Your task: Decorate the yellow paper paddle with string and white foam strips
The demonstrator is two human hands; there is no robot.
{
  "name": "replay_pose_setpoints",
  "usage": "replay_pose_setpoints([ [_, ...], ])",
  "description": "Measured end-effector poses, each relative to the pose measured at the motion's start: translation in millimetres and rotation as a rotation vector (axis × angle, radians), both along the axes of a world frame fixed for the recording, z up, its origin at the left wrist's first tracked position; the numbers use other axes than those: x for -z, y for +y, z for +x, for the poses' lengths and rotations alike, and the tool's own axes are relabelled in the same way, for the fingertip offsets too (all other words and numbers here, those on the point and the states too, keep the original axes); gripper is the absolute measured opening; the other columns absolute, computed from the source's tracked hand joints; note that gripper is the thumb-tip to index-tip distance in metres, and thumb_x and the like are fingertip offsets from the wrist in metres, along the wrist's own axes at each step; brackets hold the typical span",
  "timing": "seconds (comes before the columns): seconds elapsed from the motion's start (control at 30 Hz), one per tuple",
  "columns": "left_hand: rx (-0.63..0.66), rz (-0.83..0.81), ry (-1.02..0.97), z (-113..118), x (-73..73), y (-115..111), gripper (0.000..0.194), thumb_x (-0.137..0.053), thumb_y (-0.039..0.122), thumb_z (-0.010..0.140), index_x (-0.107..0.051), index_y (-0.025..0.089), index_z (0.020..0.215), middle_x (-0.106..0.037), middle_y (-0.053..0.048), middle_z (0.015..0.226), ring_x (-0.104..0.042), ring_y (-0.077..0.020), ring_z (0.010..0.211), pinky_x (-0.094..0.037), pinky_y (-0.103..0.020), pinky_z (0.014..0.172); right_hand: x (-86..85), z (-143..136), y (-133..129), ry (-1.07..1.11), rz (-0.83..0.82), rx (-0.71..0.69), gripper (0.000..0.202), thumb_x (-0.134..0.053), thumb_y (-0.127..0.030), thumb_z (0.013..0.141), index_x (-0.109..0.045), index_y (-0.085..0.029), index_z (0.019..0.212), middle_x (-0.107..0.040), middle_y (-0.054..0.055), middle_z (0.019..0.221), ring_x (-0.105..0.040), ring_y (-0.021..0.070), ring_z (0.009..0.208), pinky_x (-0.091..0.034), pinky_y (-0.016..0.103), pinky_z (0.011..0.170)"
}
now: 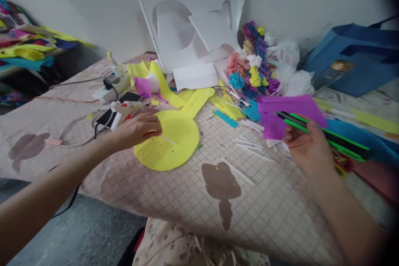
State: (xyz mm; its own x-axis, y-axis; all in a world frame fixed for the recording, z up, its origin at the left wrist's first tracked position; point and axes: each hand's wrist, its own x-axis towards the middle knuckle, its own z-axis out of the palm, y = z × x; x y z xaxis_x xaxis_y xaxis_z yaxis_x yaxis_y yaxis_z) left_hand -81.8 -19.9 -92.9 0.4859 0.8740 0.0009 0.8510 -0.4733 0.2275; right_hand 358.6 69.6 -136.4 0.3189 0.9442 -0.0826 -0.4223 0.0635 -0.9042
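Observation:
A yellow round shape with a long handle-like strip (174, 153) lies flat on the checked tablecloth (187, 191). Over its left part is my left hand (141, 131), fingers pinched on a thin white strip (169, 139) that reaches across the yellow surface. On the right, my right hand (308, 145) grips a green and black cutter (343, 141), which is raised above the table beside a purple sheet (293, 110). Several loose white strips (254, 149) lie between the two hands.
A white glue gun (116, 116) with cables and a power strip (107, 91) sit at the left. Behind stand white cut-out boards (199, 29). Crumpled paper flowers (246, 70), a blue bag (352, 58) and a glass jar (333, 75) are at the right back.

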Motion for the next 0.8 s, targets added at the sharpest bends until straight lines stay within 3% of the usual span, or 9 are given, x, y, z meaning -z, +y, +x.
replay_pose_setpoints([
  [0.17,0.041,0.021,-0.152,-15.4,7.4,5.6,0.020,-0.050,0.029,0.091,-0.065,0.020,0.100,-0.066,-0.007,0.102,-0.059,-0.0193,0.100,-0.044,-0.035,0.093,1.9,-0.4,1.3,-0.054,0.016,0.015,0.024,-0.050,-0.027,0.081,-0.073,-0.023,0.077,-0.059,0.008,0.065,-0.051,0.0139,0.055,-0.031,0.027,0.042],
  [0.3,-0.137,0.130,-0.228,-31.2,-0.6,0.0,0.021,-0.050,0.033,0.092,-0.065,0.020,0.099,-0.066,-0.007,0.098,-0.061,-0.0163,0.088,-0.049,-0.029,0.081,0.0,-1.5,0.1,-0.019,0.020,0.044,0.027,-0.047,-0.026,0.084,-0.073,-0.022,0.076,-0.059,0.009,0.064,-0.052,0.0132,0.054,-0.028,0.027,0.042],
  [0.37,-0.161,0.145,-0.211,-33.8,-1.9,-4.2,0.021,-0.050,0.033,0.092,-0.065,0.019,0.096,-0.067,-0.006,0.093,-0.061,-0.0151,0.082,-0.049,-0.028,0.075,0.7,-0.5,0.4,-0.009,0.028,0.047,0.027,-0.047,-0.026,0.083,-0.073,-0.020,0.078,-0.059,0.009,0.064,-0.052,0.0132,0.054,-0.028,0.028,0.042],
  [0.6,0.011,0.107,-0.188,-15.0,17.6,-5.4,0.016,-0.049,0.024,0.092,-0.064,0.019,0.094,-0.064,-0.007,0.096,-0.061,-0.0181,0.089,-0.049,-0.031,0.079,10.3,9.2,4.0,-0.044,0.061,-0.043,0.021,-0.066,-0.032,0.070,-0.069,-0.018,0.086,-0.061,0.005,0.065,-0.053,0.0139,0.057,-0.035,0.023,0.043],
  [0.8,0.087,0.098,-0.113,-10.2,22.4,-0.5,0.019,-0.046,0.025,0.094,-0.063,0.019,0.087,-0.063,-0.007,0.090,-0.060,-0.0190,0.086,-0.047,-0.033,0.078,7.5,7.9,3.7,0.004,0.066,-0.035,0.018,-0.058,-0.029,0.079,-0.068,-0.017,0.089,-0.062,0.004,0.066,-0.055,0.0126,0.056,-0.038,0.021,0.043],
])
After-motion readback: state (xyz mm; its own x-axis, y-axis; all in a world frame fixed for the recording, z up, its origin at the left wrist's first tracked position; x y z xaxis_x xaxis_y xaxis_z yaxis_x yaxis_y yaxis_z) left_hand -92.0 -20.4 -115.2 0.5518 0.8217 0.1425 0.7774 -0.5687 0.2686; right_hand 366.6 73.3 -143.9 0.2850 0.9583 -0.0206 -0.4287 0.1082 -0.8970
